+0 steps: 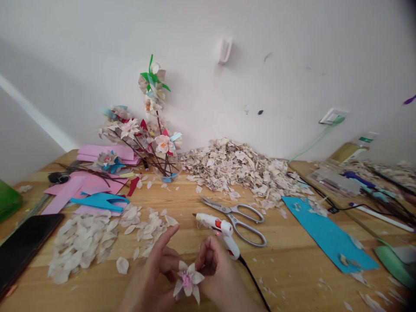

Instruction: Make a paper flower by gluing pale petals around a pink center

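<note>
Between my hands, close to the table's front edge, is a handmade flower point(187, 281) with pale pointed petals and a pink fringed centre. My left hand point(159, 271) grips it from the left, index finger raised away from it. Curled fingers of my right hand point(214, 266) pinch at its right-hand petals; their tips are partly hidden. A white hot glue gun point(217, 224) lies just beyond my right hand, its black cord running toward me. Grey-handled scissors point(238, 219) rest beside it, blades slightly apart. Loose pale petals point(79, 247) are heaped left of my left hand.
Finished flowers on brown stems point(154, 143) stand at the back left. A large pile of dried petals point(234, 169) sits against the wall. Pink sheets point(87, 184) and a black phone point(27, 247) lie left; a blue sheet point(328, 234) and black cables point(325, 201) lie right.
</note>
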Demonstrator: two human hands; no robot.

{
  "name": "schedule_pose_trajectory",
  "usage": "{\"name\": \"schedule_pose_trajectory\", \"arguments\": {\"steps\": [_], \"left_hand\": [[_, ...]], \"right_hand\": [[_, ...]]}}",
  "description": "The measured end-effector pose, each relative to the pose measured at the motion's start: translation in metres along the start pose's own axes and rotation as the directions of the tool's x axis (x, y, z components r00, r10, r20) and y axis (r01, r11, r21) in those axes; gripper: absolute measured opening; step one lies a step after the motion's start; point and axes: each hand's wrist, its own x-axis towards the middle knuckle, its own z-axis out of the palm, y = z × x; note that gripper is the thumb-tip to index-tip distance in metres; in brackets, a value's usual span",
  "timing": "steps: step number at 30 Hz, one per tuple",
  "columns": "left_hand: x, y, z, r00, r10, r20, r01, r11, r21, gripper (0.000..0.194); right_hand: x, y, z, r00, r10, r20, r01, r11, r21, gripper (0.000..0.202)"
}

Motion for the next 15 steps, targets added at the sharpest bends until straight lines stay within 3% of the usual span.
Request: {"name": "schedule_pose_trajectory", "arguments": {"steps": [5, 12, 15], "left_hand": [[-0.001, 0.001, -0.002, 0.999, -0.037, 0.031, 0.035, 0.997, 0.068, 0.088], [0.0, -0.004, 0.004, 0.997, -0.068, -0.028, 0.069, 0.997, 0.04, 0.085], [0.003, 0.003, -0.001, 1.0, -0.022, 0.008, 0.02, 0.986, 0.167, 0.093]], "right_hand": [[-0.001, 0.001, -0.001, 1.0, 0.002, 0.011, -0.002, 1.0, -0.013, 0.037], [-0.007, -0.006, -0.008, 0.986, -0.128, 0.106, 0.151, 0.956, -0.253, 0.033], [-0.008, -0.004, -0.011, 0.987, -0.122, 0.1, 0.142, 0.964, -0.226, 0.033]]}}
